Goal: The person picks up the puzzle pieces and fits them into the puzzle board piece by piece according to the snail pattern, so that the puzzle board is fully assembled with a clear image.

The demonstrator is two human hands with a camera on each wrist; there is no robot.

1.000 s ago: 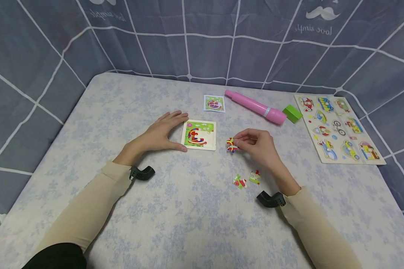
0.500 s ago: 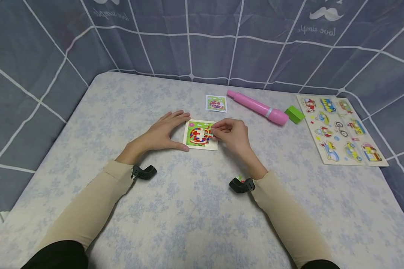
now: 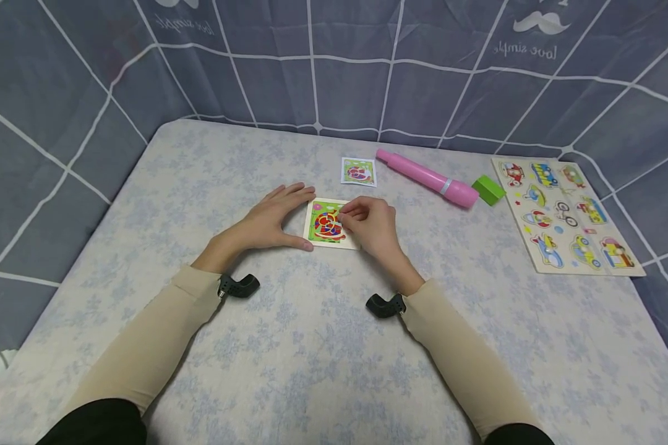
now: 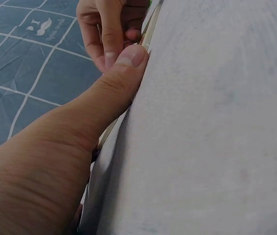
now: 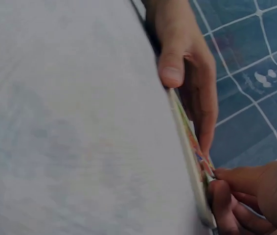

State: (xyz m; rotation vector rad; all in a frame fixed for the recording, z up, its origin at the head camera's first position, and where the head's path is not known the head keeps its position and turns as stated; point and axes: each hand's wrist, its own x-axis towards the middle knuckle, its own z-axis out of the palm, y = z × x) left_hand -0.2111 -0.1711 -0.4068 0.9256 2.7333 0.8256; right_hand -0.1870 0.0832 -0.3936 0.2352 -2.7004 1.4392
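A small square jigsaw puzzle board point(image 3: 316, 237) with a green, red and blue picture lies on the table. To its left, my left hand point(image 3: 264, 219) is spread out, fingertips by the upper left corner and the thumb touching the near left edge. My right hand point(image 3: 372, 225) pinches a puzzle piece point(image 3: 337, 224) with its fingertips, low over the picture. Those fingers cover much of the board's right half. In the right wrist view, the board point(image 5: 185, 132) appears edge-on between both hands.
Behind the board lies a small picture card point(image 3: 359, 172). A pink tube-shaped object point(image 3: 423, 177) and a green block point(image 3: 488, 190) are at the back right. Further right is a larger picture puzzle board point(image 3: 566, 216). A grey checked curtain point(image 3: 278, 80) stands along the table's back.
My right hand has carried the puzzle piece leftward from beside the board to over its picture. Two loose pieces seen earlier are now behind the right arm. My left hand has stayed put.
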